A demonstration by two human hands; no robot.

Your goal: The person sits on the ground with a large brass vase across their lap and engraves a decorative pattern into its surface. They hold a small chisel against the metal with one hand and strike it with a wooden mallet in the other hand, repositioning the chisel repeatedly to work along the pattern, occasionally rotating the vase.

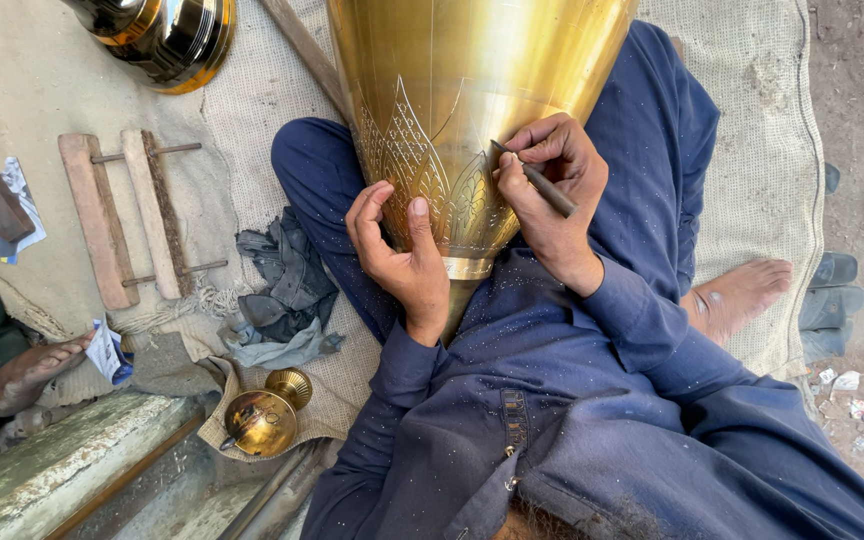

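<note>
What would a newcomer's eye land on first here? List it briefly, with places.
The big engraved brass vessel fills the top centre, resting on the lap. The left hand steadies its narrow end while the right hand presses a dark engraving tool to it. Small brass pieces sit lower left.

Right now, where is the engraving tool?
In the head view, the dark engraving tool is in the right hand, right of centre, its tip against the big brass vessel lying across the lap, opposite the left hand steadying it.
</note>
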